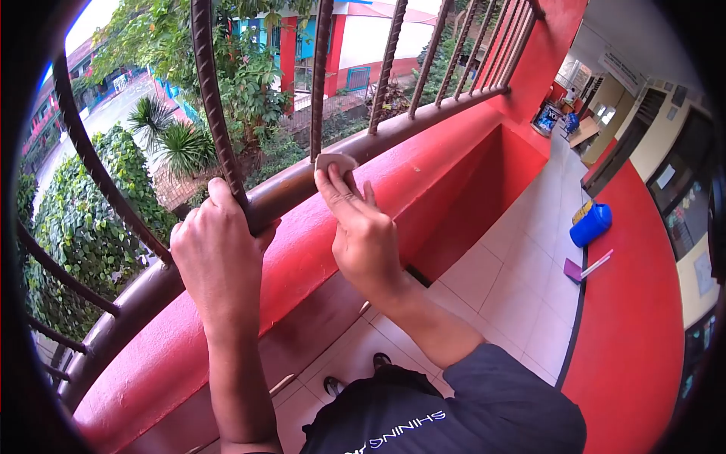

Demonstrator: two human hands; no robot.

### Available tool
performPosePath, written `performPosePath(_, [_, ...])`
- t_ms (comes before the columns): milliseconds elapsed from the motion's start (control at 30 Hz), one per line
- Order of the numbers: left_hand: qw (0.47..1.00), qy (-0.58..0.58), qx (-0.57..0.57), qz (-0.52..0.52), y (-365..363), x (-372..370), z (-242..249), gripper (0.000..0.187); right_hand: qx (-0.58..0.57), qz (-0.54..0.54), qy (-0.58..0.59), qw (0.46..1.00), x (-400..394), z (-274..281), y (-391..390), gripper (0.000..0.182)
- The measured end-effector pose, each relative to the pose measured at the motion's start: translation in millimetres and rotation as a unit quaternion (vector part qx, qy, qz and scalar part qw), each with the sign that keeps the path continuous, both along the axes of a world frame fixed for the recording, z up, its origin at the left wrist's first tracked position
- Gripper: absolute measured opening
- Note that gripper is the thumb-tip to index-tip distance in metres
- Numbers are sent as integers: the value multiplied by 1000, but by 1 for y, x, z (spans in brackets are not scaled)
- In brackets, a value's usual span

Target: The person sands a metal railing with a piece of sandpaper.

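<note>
My left hand (218,253) is closed around the brown metal rail (291,185), beside one of the upright twisted bars (214,98). To its right, my right hand (363,231) pinches a small pale flat pad (337,160), which looks like folded sandpaper, though its kind is not certain. The fingers hold the pad against the rail, close to the foot of another twisted bar (321,83). Part of the pad is hidden under the fingertips.
Below the rail runs a red wall ledge (318,265). A tiled walkway (522,280) stretches away on the right, with a blue bin (591,224) and a purple dustpan (575,270) along a red wall (631,325). Shrubs (91,219) grow beyond the bars.
</note>
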State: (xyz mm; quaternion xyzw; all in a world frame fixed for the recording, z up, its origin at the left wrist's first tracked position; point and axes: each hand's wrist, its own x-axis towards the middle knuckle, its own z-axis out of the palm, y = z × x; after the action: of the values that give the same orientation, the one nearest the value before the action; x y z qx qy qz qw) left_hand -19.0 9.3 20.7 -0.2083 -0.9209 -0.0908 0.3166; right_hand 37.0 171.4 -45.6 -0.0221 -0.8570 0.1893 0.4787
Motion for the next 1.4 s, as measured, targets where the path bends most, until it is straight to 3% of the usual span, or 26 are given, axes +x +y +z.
performPosePath(67, [1000, 10, -4, 4, -1, -1, -2, 51, 40, -19, 44, 998, -8, -6, 34, 57])
performPosePath(133, [1000, 8, -5, 11, 1, 0, -2, 51, -152, -53, 38, 986, -15, 2, 71, 56])
performPosePath(167, [1000, 8, -7, 18, 1, 1, -2, 52, -100, -84, 14, 991, -13, 5, 65, 55])
performPosePath(200, [1000, 11, -7, 20, 1, 1, 0, 52, -18, -33, 44, 998, -10, 3, 50, 56])
performPosePath(267, [1000, -4, 0, 7, 0, -1, 0, 51, -18, 9, -13, 1000, 1, 0, 20, 57])
performPosePath(300, [1000, -8, -2, 7, 1, 0, -1, 51, 0, 23, 23, 999, -2, 2, 34, 57])
performPosePath(333, [1000, 0, -6, 10, 1, 1, -1, 51, -17, -33, 66, 997, -14, 0, 60, 56])
performPosePath(433, [1000, 3, -2, 10, 1, 2, -3, 51, -177, -150, -106, 967, -6, 28, 65, 51])
performPosePath(467, [1000, 8, 1, 5, 1, 0, -2, 51, -29, -36, 63, 997, -12, 5, 57, 52])
performPosePath(567, [1000, 9, -4, 11, 3, -1, -2, 51, 8, 33, 30, 999, -4, -4, 30, 57])
performPosePath(600, [1000, 20, -8, 14, 2, -1, -4, 51, 12, -12, 75, 997, -13, 1, 58, 55])
performPosePath(633, [1000, 19, -7, 15, 2, -1, -5, 51, -89, -73, 31, 993, -16, 4, 80, 54])
performPosePath(700, [1000, 17, -10, 12, 1, -3, -5, 51, -170, -106, -86, 976, -7, 22, 71, 55])
performPosePath(733, [1000, 21, -10, 12, 1, -4, -2, 51, 16, -9, 50, 999, -12, 8, 53, 55])
performPosePath(833, [1000, -4, -9, 1, 2, 0, -3, 52, -5, 23, 2, 1000, -1, -2, 13, 53])
performPosePath(867, [1000, 7, -8, 0, 2, -1, -4, 52, 21, -31, 52, 998, -8, 3, 39, 51])
performPosePath(933, [1000, 17, -4, 4, 1, 0, -4, 52, -164, -125, -13, 978, -15, 10, 84, 51])
performPosePath(967, [1000, 13, -7, 12, 2, 1, -5, 52, -148, -164, -40, 974, -14, 17, 75, 51])
performPosePath(1000, [1000, 14, -11, 19, 3, 0, -3, 51, -48, -110, -18, 993, -8, 15, 57, 52])
performPosePath(1200, [1000, 12, -17, 21, 3, -1, -4, 52, -113, -73, 31, 990, -12, 8, 72, 51])
performPosePath(1300, [1000, 9, -18, 15, 2, -1, -3, 53, -35, -84, 27, 995, -10, 11, 51, 53])
performPosePath(1400, [1000, 10, -11, 14, 2, -2, -3, 55, 36, 18, 25, 999, -1, 3, 21, 57])
